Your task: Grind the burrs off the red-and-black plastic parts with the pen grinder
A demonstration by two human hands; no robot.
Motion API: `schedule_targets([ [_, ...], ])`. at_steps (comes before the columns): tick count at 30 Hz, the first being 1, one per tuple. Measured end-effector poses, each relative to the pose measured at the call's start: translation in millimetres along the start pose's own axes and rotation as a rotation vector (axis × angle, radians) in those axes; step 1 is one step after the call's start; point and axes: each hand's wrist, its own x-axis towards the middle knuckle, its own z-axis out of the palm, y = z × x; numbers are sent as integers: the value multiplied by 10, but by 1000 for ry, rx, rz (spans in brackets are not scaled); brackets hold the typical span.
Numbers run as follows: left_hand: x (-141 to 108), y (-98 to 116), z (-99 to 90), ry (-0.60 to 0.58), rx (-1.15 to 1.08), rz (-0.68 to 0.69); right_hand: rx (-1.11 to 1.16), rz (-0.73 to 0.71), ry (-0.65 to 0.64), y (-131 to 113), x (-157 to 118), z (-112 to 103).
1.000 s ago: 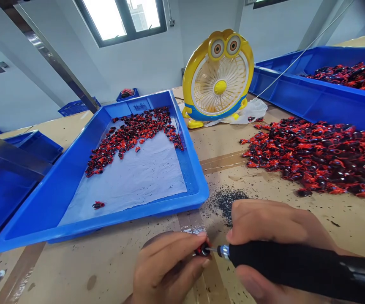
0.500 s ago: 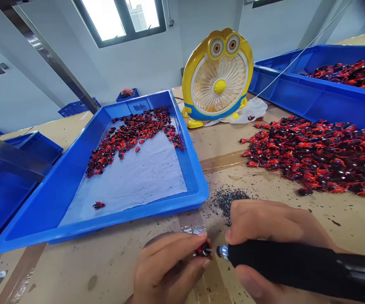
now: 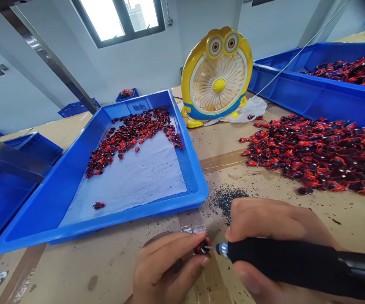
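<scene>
My left hand (image 3: 171, 264) pinches a small red-and-black plastic piece (image 3: 200, 247) between thumb and fingertips, low in the middle of the view. My right hand (image 3: 268, 223) wraps round a black pen-shaped rotary tool (image 3: 284, 257), which points left. The thin metal bit (image 3: 212, 248) of the tool meets the open end of the piece, though the exact contact is too small to make out. Just beyond my hands lies a heap of fine black shavings (image 3: 228, 200) on the brown table covering (image 3: 74, 270).
A blue tray (image 3: 128, 219) lined with white sheet holds many similar pieces (image 3: 132, 135), with one lying apart. At right spreads a large pile of red-and-black pieces (image 3: 322, 156), before another blue tray (image 3: 312, 95). A yellow fan (image 3: 219, 86) stands behind. A metal post (image 3: 47, 57) slants at left.
The piece and the tool's bit have shifted very slightly in my hands. Both grips stay the same, and the view has moved a touch.
</scene>
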Motion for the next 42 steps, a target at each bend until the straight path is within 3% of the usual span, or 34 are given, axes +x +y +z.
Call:
schedule_targets([
  [8,-24,-17,-3,-19,-23,-13,9,33,9,-28,-42,-10],
  [14,-27,-17,-1,-21,-19,-12,-107,11,-82,-53,4,-64],
  [24,-94,-29,-9,-21,-25,-169,-74,42,4,-61,37,-174],
  [33,-74,-2,-1,-13,-51,-218,-31,46,46,-81,19,-56],
  [38,-89,-9,-14,-29,-25,-185,24,74,142,-48,-47,23],
  [42,-76,-5,-15,-42,62,-102,23,28,56,-2,-50,40],
])
